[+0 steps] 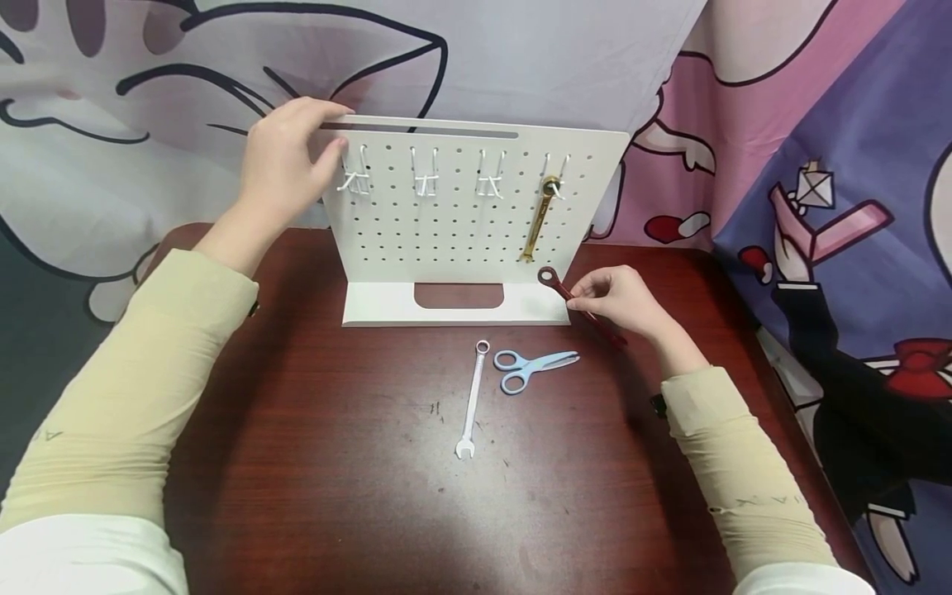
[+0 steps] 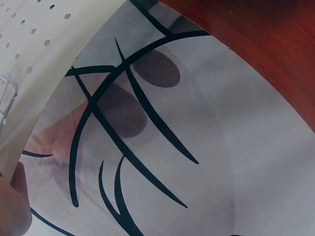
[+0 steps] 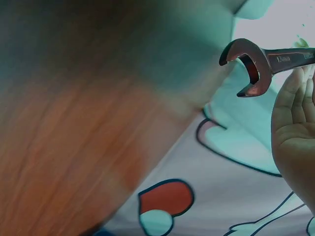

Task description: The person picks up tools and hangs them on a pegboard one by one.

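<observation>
At the pegboard, my left hand grips the upper corner while my right hand pinches the red wrench, apparently for hanging, which next requires aligning its ring with a hook.

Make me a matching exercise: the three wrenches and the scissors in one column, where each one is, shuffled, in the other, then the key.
1. Gold combination wrench
2. Red combination wrench
3. Silver combination wrench
4. Light-blue scissors

A. Lying on the table, its open end toward the person
B. Held in the fingers of the right hand
C. Lying on the table, blades pointing to the picture's right
D. Hanging from a white hook on the pegboard

Pairs: 1-D, 2-B, 3-A, 4-C
</observation>
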A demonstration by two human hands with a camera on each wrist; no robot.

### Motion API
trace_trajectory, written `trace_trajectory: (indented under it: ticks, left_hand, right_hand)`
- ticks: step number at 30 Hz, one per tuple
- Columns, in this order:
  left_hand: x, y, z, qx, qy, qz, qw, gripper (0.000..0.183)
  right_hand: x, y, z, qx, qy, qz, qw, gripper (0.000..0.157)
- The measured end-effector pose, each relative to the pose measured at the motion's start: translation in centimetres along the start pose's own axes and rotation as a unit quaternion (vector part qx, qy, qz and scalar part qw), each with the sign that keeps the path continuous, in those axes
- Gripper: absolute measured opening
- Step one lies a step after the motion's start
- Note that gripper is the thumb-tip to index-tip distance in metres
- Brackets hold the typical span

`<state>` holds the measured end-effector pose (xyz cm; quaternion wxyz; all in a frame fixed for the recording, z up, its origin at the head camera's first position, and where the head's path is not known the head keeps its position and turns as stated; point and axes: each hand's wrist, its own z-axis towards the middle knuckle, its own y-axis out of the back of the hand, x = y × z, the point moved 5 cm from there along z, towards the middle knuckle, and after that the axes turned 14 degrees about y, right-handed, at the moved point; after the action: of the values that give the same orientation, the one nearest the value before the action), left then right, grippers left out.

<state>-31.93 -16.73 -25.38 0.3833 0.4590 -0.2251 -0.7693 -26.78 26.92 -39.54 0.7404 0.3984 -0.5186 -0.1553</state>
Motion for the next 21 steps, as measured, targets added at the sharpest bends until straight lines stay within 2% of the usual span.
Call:
trace_trajectory:
  ticks: [10, 14, 21]
  left_hand:
    - [0.2, -0.1, -0.1, 0.003, 0.003, 0.002, 1.0, 0.032]
    - [0.2, -0.1, -0.1, 0.004, 0.003, 0.003, 1.0, 0.033]
    - [0.1, -0.1, 0.0, -0.001, -0.003, 0.0, 1.0, 0.032]
  right_hand:
    - [3.1, -0.8, 2.7, -0.048, 0.033, 0.036, 0.998, 0.013]
    - [4.4, -0.9, 3.5, -0.06, 0.033, 0.052, 0.996, 0.014]
    - [6.7, -1.2, 4.6, -0.096, 0.065, 0.103, 0.988, 0.014]
